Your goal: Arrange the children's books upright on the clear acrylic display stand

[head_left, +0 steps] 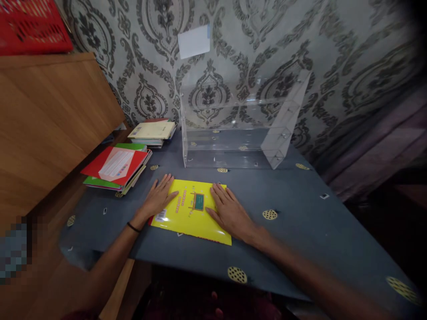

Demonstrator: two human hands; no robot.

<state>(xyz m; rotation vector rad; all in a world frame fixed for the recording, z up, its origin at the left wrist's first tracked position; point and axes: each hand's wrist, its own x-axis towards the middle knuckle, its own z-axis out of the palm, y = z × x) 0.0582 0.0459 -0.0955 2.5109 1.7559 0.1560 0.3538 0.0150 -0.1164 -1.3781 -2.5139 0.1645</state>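
Note:
A yellow book (187,226) with a small green board picture on its cover lies flat near the front of the table. My left hand (157,198) rests on its left edge, fingers stretched out and thumb over the cover. On the right side of the cover lies my right hand (230,211), palm down with the fingers extended. Neither hand grips anything. Behind the book stands a clear acrylic rack (233,133) with several tiers, and no books show on it.
Two stacks of books stand at the left: one topped by a red book (96,165), the other by a cream book (153,130). A dark blue cloth with pineapple prints covers the table (290,249). A wooden cabinet (50,102) bearing a red basket (33,26) borders the left.

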